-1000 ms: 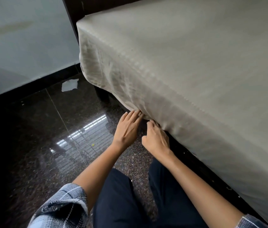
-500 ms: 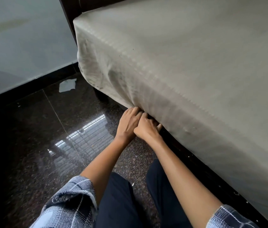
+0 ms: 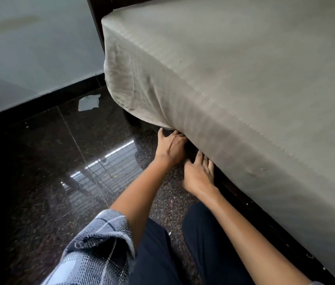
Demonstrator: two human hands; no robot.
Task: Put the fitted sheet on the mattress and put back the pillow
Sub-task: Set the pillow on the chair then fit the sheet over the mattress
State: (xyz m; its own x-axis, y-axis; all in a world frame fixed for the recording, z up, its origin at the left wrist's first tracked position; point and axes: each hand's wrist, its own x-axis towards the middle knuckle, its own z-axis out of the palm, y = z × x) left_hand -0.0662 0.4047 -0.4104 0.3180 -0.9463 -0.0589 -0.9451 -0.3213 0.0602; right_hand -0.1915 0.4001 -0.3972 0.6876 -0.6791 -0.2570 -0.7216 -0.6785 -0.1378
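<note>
A pale grey-beige fitted sheet (image 3: 234, 83) covers the top and near side of the mattress, hanging loose and wrinkled at the far left corner (image 3: 125, 87). My left hand (image 3: 170, 147) is at the sheet's lower hem, its fingertips curled under the fabric edge. My right hand (image 3: 198, 173) lies just right of it, fingers stretched flat along the bottom of the mattress side, their tips hidden below the hem. No pillow is in view.
A dark wooden bed frame (image 3: 244, 200) runs under the mattress. The polished dark stone floor (image 3: 59, 161) reflects a window. A scrap of white paper (image 3: 88, 102) lies near the wall's black skirting. My knees in dark trousers are at the bottom.
My hands were pressed together at the hem; now they have separated. The left stays at the hem while the right has slid down and to the right along the mattress bottom.
</note>
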